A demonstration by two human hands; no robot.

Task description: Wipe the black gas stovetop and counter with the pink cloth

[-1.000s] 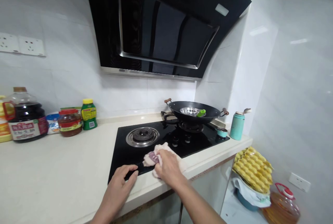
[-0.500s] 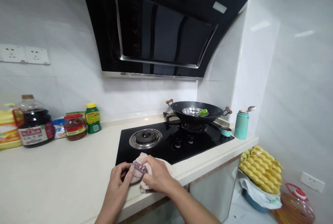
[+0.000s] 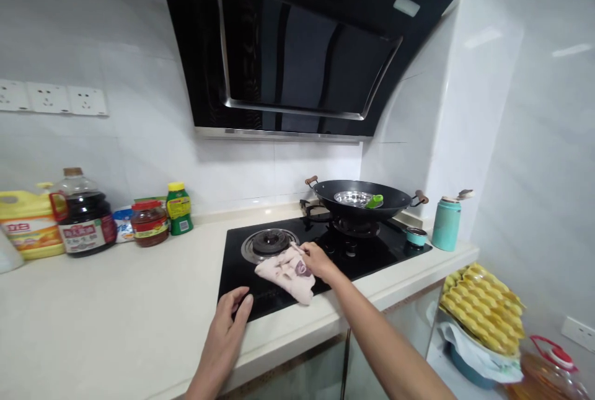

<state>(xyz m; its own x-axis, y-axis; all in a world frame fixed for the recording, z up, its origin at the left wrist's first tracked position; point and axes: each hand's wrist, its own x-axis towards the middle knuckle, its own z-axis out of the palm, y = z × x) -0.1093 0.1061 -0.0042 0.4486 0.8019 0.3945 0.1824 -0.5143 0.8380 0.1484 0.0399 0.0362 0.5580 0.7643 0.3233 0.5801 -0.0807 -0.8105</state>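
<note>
A pale pink cloth [image 3: 283,271] with a purple patch lies spread on the black glass gas stove [image 3: 251,304], partly over the front of the left burner [image 3: 264,245]. My right hand [image 3: 317,262] grips the cloth at its right side, fingers closed on it. At the stove's front left corner rests my left hand [image 3: 230,319], with thumb and fingers apart and nothing held. A black wok [image 3: 395,198] with wooden handles sits on the right burner; inside it are a shiny metal strainer [image 3: 351,198] and a bright green handle [image 3: 374,201].
Along the wall at left stand a yellow jug [image 3: 35,226], a dark sauce bottle [image 3: 86,220], a red-lidded jar [image 3: 149,226] and a green bottle [image 3: 180,211]. A teal canister [image 3: 447,224] and small teal cup [image 3: 416,237] are right of the wok. The range hood [image 3: 302,59] hangs above.
My right hand has moved forward and right with the cloth, from the stove's front left corner to beside the left burner. My left hand has come off the cloth. The view has shifted slightly left.
</note>
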